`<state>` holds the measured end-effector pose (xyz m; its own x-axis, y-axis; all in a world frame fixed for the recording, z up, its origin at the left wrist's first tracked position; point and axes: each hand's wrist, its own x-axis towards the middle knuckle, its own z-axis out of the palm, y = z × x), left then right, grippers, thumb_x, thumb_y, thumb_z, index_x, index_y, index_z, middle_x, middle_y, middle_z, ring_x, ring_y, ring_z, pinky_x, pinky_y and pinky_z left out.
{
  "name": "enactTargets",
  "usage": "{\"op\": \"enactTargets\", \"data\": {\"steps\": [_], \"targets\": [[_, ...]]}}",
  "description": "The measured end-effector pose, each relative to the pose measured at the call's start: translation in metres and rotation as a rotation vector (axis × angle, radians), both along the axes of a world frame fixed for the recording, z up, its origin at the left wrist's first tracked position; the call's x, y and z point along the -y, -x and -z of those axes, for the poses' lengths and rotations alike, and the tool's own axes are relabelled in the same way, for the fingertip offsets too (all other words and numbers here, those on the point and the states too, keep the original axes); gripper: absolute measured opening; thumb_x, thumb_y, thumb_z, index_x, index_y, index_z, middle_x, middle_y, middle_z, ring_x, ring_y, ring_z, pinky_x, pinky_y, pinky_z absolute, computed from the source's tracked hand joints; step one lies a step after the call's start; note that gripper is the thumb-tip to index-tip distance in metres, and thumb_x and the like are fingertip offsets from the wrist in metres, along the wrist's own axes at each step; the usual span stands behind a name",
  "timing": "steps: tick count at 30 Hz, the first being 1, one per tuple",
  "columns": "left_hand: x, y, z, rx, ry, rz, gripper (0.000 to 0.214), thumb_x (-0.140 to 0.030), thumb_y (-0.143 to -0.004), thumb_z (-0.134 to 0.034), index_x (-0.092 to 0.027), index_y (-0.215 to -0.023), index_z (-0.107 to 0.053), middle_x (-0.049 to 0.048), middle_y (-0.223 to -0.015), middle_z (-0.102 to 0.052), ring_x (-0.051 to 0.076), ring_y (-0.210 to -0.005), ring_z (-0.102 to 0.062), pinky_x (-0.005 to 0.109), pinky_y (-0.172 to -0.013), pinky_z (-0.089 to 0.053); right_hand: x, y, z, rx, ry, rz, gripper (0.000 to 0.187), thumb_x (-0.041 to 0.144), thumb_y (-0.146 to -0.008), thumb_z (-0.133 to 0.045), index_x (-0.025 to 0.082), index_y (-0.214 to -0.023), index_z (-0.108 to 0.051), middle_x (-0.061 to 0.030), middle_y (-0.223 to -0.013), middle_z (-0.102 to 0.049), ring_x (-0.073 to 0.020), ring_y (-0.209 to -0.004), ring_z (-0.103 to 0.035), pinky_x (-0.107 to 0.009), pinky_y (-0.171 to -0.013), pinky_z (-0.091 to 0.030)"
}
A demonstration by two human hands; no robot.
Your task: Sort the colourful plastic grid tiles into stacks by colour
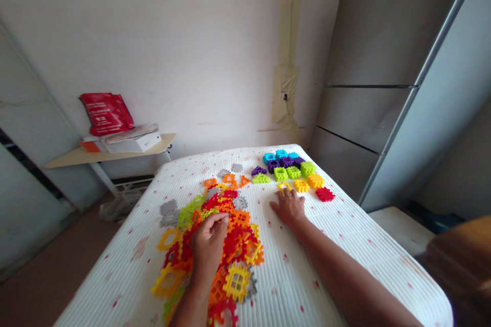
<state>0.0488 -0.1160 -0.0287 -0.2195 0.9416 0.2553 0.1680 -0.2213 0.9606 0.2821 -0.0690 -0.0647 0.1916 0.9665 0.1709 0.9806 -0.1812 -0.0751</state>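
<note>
Left hand (209,245) digging into loose plastic waffle blocks (240,245), right hand (289,208) lying open near sorted colour groups (291,169)
Left hand is curling down on the far-reaching pile, any held block hidden; right fingertips are touching a yellow block (284,185) on the white ribbed mattress (330,245); a careless right-hand slide could scatter the groups; red bag (106,113) lettering is too blurred to read

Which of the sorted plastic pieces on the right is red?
The red waffle-patterned plastic block at the near end of the sorted group; the others there are yellow, green, purple or blue.
</note>
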Motion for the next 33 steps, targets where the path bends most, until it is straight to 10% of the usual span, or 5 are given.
{"op": "enactTargets", "data": {"steps": [14,21,33], "targets": [[-0.001,0.006,-0.001,-0.013,-0.051,-0.066,0.022,-0.036,-0.066,-0.063,-0.017,-0.076,-0.069,0.0015,-0.058,-0.063,0.016,-0.058,-0.06,0.025,-0.055,-0.048,0.004,0.004,-0.007,0.098,-0.088,-0.057,0.037,0.04,-0.085,-0.047,0.018,-0.113,-0.058,-0.0147,-0.131,-0.046,-0.0319,-0.104,-0.047,-0.047,-0.081,-0.035],[-0.009,0.044,-0.005,0.059,-0.124,-0.314,0.029,-0.039,-0.069,-0.063,-0.015,-0.086,-0.068,0.0008,-0.064,-0.065,0.012,-0.054,-0.056,0.022,-0.051,-0.045,0.005,0.017,-0.008,0.003,-0.038,-0.416,0.02,0.019,-0.086,-0.043,0.018,-0.087,-0.063,-0.0071,-0.088,-0.064,-0.0182,-0.089,-0.054,-0.028,-0.075,-0.034],[-0.02,0.109,-0.003,0.093,-0.169,-0.623,0.027,-0.033,-0.064,-0.064,-0.015,-0.084,-0.069,-0.0037,-0.057,-0.057,0.009,-0.049,-0.049,0.022,-0.051,-0.041,-0.002,0.01,0.007,-0.091,-0.129,-0.508,0.022,0.017,-0.087,-0.044,0.018,-0.075,-0.063,-0.005,-0.082,-0.061,-0.0144,-0.081,-0.054,-0.023,-0.075,-0.036]]}}
